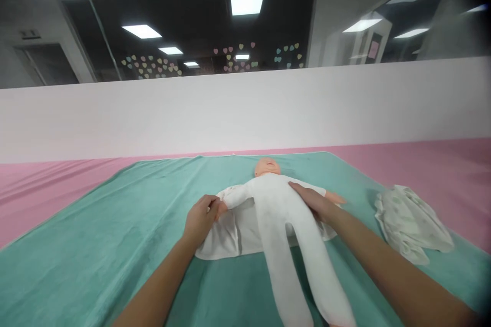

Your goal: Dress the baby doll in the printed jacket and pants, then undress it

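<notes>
A baby doll [274, 199] with a white cloth body lies on its back, its head at the far end and its legs toward me. Under its torso a white garment [222, 240] is spread out. My left hand [201, 218] is closed around the doll's small hand, at the end of its arm on the left. Against the doll's side, on the right of its chest, rests my right hand [312, 200], with fingers stretched out and lying flat. Its fingertips touch the white body. The doll's other arm [334, 197] reaches out to the right, beyond my right hand.
A crumpled pale cloth [412, 222] with a faint pattern lies at the right. The teal sheet [126, 225] covers a pink surface [46, 184]. Behind it stands a low white wall [215, 117], with dark glass and heart stickers above.
</notes>
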Action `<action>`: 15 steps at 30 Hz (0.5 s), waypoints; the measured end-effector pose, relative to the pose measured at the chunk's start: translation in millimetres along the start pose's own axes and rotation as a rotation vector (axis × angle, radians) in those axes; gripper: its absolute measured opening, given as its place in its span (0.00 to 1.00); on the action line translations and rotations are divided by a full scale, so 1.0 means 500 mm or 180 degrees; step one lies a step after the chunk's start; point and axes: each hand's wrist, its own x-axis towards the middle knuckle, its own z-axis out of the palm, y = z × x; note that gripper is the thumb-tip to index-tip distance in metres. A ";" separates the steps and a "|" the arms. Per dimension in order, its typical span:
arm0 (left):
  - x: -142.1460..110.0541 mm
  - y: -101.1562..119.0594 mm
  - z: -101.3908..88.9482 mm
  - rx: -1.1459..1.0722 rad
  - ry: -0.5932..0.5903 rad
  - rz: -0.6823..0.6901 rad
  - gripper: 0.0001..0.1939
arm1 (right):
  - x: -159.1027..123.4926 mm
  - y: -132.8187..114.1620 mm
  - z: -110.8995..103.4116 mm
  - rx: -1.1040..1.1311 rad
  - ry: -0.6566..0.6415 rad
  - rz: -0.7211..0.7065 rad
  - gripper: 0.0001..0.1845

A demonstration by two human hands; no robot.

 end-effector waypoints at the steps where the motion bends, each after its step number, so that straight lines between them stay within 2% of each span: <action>1: 0.005 -0.007 0.003 -0.0057 -0.0033 -0.0004 0.16 | 0.009 -0.007 -0.001 -0.0072 0.0093 -0.0052 0.19; 3: 0.013 -0.016 0.009 -0.0224 -0.0179 -0.0102 0.16 | 0.020 -0.012 -0.006 -0.0149 0.0096 -0.0093 0.19; 6: 0.018 -0.015 0.010 -0.0483 -0.0344 -0.0361 0.16 | 0.021 -0.002 -0.016 -0.0198 -0.0136 -0.0067 0.21; 12: 0.001 0.035 0.010 -0.0352 -0.0751 -0.0247 0.21 | 0.001 0.023 -0.008 0.0304 -0.0654 0.0114 0.25; 15: -0.005 0.052 0.008 -0.0508 -0.0755 -0.0386 0.22 | 0.000 0.029 0.007 0.0437 -0.0734 0.0072 0.25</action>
